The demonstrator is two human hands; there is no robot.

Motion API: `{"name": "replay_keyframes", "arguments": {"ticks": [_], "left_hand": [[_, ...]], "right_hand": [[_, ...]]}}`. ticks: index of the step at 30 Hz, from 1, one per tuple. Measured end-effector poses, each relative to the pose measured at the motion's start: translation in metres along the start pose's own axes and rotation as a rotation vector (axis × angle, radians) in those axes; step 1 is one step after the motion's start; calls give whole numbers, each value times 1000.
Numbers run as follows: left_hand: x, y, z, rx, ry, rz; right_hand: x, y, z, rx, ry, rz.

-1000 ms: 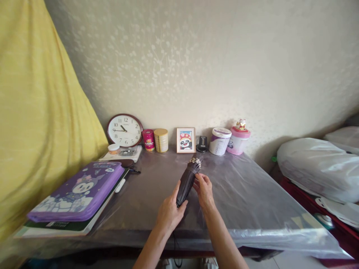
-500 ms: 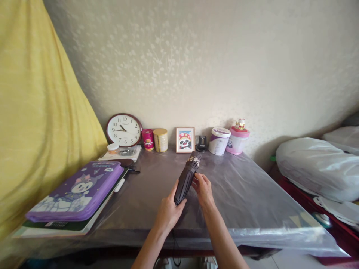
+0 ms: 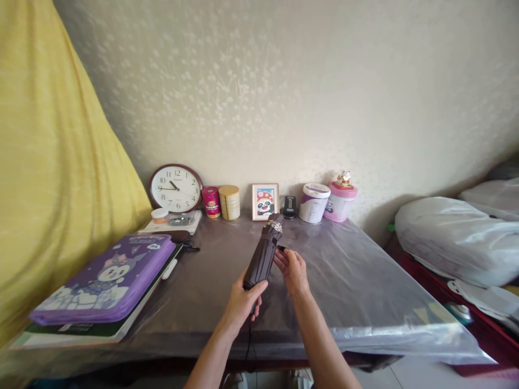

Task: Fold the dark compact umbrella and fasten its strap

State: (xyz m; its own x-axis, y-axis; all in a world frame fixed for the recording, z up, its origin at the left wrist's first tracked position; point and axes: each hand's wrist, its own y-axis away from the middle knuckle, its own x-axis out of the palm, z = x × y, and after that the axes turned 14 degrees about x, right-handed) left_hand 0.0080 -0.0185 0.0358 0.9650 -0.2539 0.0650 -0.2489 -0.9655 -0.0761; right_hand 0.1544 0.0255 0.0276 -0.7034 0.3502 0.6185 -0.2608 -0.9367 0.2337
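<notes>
A folded black umbrella is held at a slant above the table, its far end showing a patterned light edge. My left hand is wrapped round its near end, and a thin black cord hangs below. At the umbrella's right side my right hand pinches the end of its black strap between thumb and fingers. The strap band crosses the umbrella near its upper part.
Along the wall stand a clock, a pink can, a yellow can, a picture frame, a black holder and two tubs. A purple case lies left. White bags are at the right.
The umbrella has turned slightly and shifted left with my left hand. My right hand has pulled the strap end a little away from the umbrella's side, where it now shows.
</notes>
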Motion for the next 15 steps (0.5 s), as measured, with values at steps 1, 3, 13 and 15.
{"name": "replay_keyframes", "arguments": {"ticks": [1,3,13,15], "left_hand": [[-1,0,-1,-7,59,-2],[-4,1,-2,-18,145,-2],[-5,6,1,-51,85,164],[-5,8,-1,-31,64,223]], "right_hand": [[-2,-2,0,3,49,-21],[-6,-5,2,-16,202,-107],[-6,4,20,181,221,113],[-7,2,19,209,177,45]]}}
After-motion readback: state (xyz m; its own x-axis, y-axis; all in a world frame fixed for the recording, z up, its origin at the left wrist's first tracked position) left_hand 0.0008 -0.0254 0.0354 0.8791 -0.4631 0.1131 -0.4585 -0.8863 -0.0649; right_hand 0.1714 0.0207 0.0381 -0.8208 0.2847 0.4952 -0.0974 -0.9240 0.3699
